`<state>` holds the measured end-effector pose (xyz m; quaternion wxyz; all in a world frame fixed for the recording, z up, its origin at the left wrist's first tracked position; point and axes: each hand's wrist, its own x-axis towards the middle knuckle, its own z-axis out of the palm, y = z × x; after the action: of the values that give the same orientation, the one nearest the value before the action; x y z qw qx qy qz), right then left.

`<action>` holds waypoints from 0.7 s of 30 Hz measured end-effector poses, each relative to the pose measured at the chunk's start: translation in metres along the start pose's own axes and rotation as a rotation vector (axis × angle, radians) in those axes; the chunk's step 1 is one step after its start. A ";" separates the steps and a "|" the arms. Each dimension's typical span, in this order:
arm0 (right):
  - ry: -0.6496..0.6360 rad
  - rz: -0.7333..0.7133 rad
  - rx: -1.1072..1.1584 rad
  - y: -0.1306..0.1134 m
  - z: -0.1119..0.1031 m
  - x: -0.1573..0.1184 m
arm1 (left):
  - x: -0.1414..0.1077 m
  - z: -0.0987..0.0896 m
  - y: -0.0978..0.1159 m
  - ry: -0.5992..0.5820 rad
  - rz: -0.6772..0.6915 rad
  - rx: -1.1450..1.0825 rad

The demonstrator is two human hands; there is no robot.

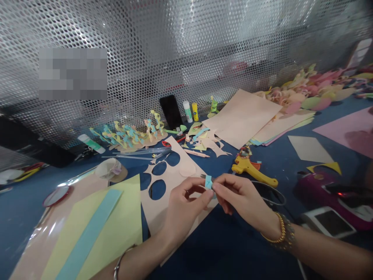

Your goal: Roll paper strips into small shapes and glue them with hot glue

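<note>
A small folded piece of light blue paper (208, 182) is held up between both hands. My left hand (188, 202) pinches its lower left part between thumb and fingers. From the right, my right hand (237, 196) has its thumb and fingertips closed on the paper's right edge. Beneath the hands lies a pale pink sheet (171, 208) with several round holes cut in it. A yellow glue gun (247, 167) rests just beyond my right hand. On the left, a long blue paper strip (90, 233) lies across a yellow sheet (128, 217).
Twisted paper pieces (128, 134), a black phone (171, 112) and two glue sticks (188, 111) stand near the mesh wall. Pink sheets (241, 116) and paper scraps (214, 144) lie ahead. A tape roll (110, 170) is left, a purple device (329, 194) right.
</note>
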<state>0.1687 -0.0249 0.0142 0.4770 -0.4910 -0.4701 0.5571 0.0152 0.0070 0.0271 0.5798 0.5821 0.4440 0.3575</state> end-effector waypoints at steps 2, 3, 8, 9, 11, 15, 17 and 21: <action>-0.054 0.026 0.013 0.002 0.000 0.000 | 0.001 0.000 -0.001 0.022 0.009 -0.013; -0.064 0.025 -0.005 0.003 -0.001 0.001 | 0.002 0.000 -0.002 0.039 0.007 -0.031; 0.076 -0.074 -0.147 0.003 -0.006 0.003 | 0.001 0.001 0.004 -0.052 -0.105 -0.034; 0.078 -0.081 -0.157 0.002 -0.007 0.003 | 0.000 0.001 0.005 -0.082 -0.125 -0.019; 0.053 -0.094 -0.178 0.001 -0.008 0.002 | -0.003 0.003 0.007 -0.118 -0.140 -0.011; 0.066 -0.083 -0.142 0.001 -0.006 0.002 | -0.004 0.004 0.003 -0.154 -0.164 -0.098; 0.077 -0.013 -0.042 0.001 -0.005 0.003 | -0.003 0.004 0.000 -0.159 -0.217 -0.197; 0.083 0.095 0.160 0.001 -0.003 0.006 | -0.001 0.004 -0.005 -0.141 -0.272 -0.334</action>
<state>0.1715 -0.0189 0.0120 0.5070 -0.4958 -0.3800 0.5940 0.0180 0.0042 0.0221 0.7406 0.4363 0.4114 0.3032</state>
